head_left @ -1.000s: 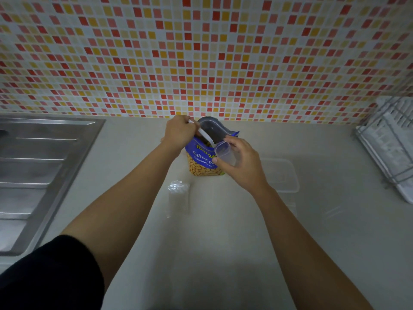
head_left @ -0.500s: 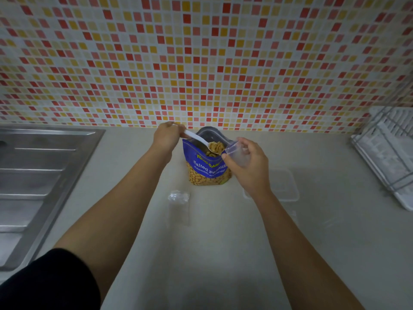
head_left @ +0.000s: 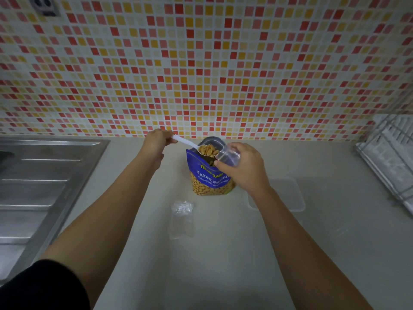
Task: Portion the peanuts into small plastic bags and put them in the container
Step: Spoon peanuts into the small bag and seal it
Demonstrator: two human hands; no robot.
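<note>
A blue bag of salted peanuts [head_left: 209, 180] stands open on the counter near the tiled wall. My left hand [head_left: 156, 140] grips the handle of a white plastic spoon [head_left: 186, 143], whose bowl is heaped with peanuts [head_left: 207, 150] just above the bag's mouth. My right hand [head_left: 242, 166] holds a small clear plastic bag [head_left: 228, 155] open, its mouth touching the spoon's tip. A clear plastic container [head_left: 288, 195] sits on the counter behind my right forearm, partly hidden.
A stack of small clear plastic bags [head_left: 182, 217] lies in front of the peanut bag. A steel sink drainboard [head_left: 42, 189] fills the left. A wire dish rack [head_left: 391, 157] stands at the right edge. The tiled wall [head_left: 201, 63] closes off the back.
The spoon has come up out of the peanut bag loaded with peanuts and moved to the mouth of the small bag, which my right hand raised to meet it.
</note>
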